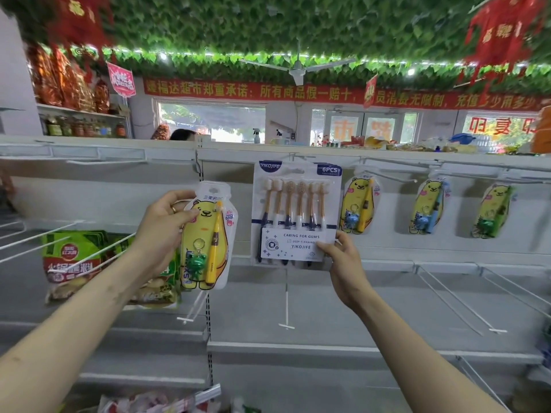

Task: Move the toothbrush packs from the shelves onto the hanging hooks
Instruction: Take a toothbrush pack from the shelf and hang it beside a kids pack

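Bear toothbrush pack point(205, 236) gripped in left hand point(162, 225), six-pack point(296, 213) pinched by right hand point(343, 257)

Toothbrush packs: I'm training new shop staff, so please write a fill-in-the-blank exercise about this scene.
1. The left hand grips a bear pack whose keyring charm is a green ____.
2. The right hand pinches a blister pack labelled ____ PCS.
3. Right of it, the hanging bear packs number ____.
Missing words: frog; 6; three.
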